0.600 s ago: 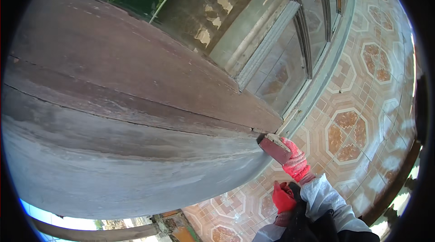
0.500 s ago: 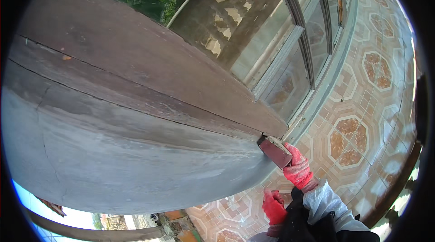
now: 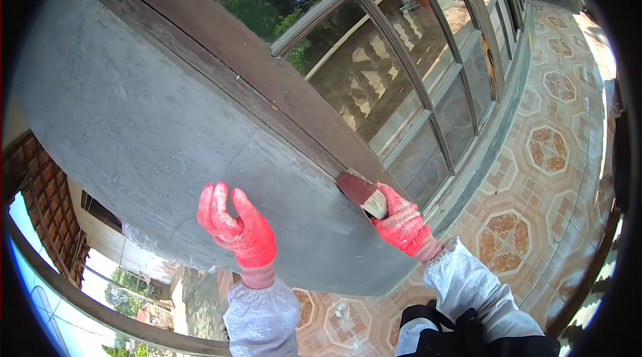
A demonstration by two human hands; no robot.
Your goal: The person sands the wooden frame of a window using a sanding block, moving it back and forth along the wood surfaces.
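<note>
My right hand, in a red knit glove dusted white, grips what looks like a sanding block with a dark red face. The block's upper end meets the seam between the grey plastered wall and the brown door frame. Part of its pale end shows by my fingers. My left hand, gloved the same way, is raised in front of the wall with thumb and fingers apart. Nothing is in it; whether it touches the wall I cannot tell.
Beyond the frame stands a door with glass panes, reflecting trees and a balustrade. A patterned tile floor runs below and to the right. A thin crack crosses the plaster. At the lower left, a curved rail borders the outdoors.
My left hand has risen from low beside my body to in front of the wall, its fingers now spread. My right hand and the block are farther left and higher; the view has shifted.
</note>
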